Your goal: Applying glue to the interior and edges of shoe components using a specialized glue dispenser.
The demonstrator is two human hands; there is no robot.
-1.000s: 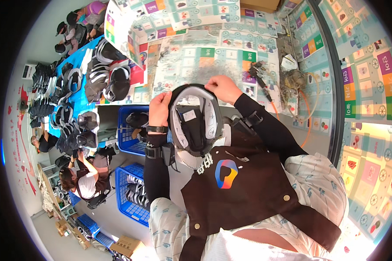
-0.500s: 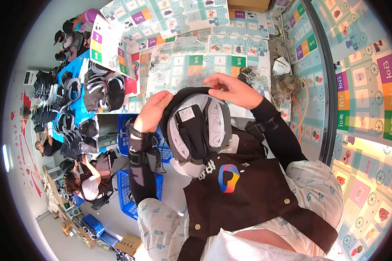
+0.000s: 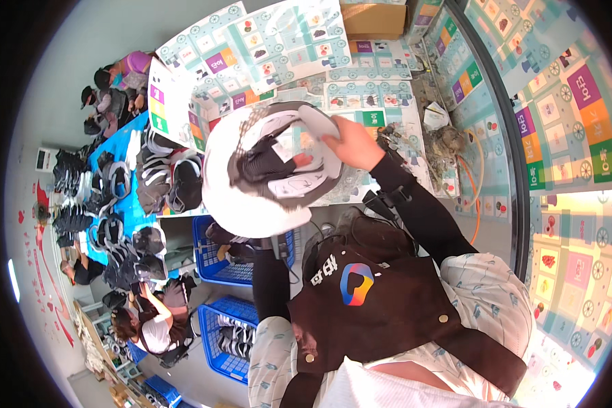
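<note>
A: Where was the helmet point(image 3: 251, 197) relative to your hands?

B: You had it raised in front of you, shell down and hollow up, between your two arms. Its long axis ran from your lower left up toward your right hand point(image 3: 350, 144).

A: Which hand was nearer?

B: Your right. Its fingers were curled over the far rim, gripping the liner point(image 3: 279, 163) edge. Your left forearm point(image 3: 272, 285) rose under the shell; the hand itself was hidden, so I could not tell its grip.
</note>
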